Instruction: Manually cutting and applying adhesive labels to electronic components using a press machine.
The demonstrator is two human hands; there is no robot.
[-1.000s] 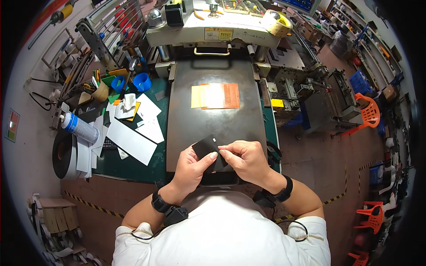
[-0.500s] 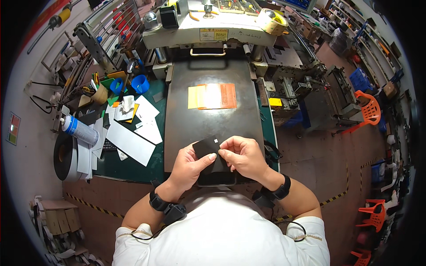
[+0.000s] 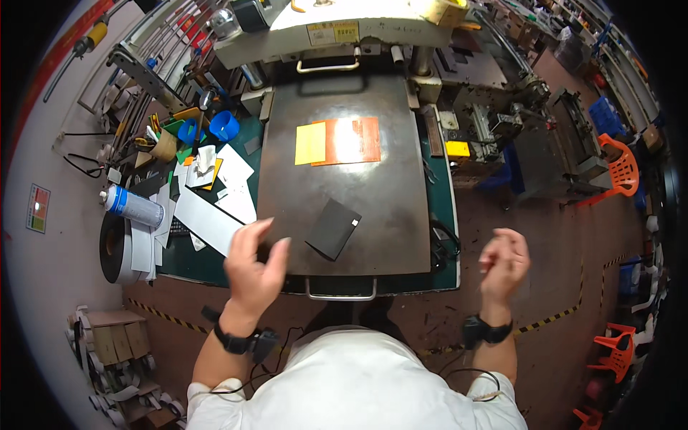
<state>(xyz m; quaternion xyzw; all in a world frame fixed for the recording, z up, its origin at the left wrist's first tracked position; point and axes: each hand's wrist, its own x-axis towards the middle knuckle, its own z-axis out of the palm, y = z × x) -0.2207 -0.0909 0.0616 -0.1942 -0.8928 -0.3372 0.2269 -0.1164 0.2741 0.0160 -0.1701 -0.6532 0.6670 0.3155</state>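
Observation:
A flat black rectangular piece (image 3: pixel 334 229) lies tilted on the dark metal plate (image 3: pixel 287 197), near its front edge. It has a small white tab (image 3: pixel 355 222) at its right edge. My left hand (image 3: pixel 256 269) is raised to the left of the piece, fingers and thumb apart, holding nothing. Away to the right, past the plate's edge, hangs my right hand (image 3: pixel 505 264). Its fingers are curled and smeared by motion, so whether anything is in them does not show. Farther back on the plate lie a yellow sheet (image 3: pixel 309 145) and a shiny orange-brown sheet (image 3: pixel 369 140), side by side.
A press (image 3: pixel 287 43) stands over the plate's far end. Left on the green bench are white paper pieces (image 3: pixel 204 215), a spray can (image 3: pixel 132 206), a black roll (image 3: pixel 115 247) and a blue cup (image 3: pixel 224 126). A metal handle (image 3: pixel 341 296) sticks out at the plate's front.
The black piece was between both hands and now lies on the plate, let go. My left hand has moved left and opened; my right hand has swung far right. The view has shifted slightly.

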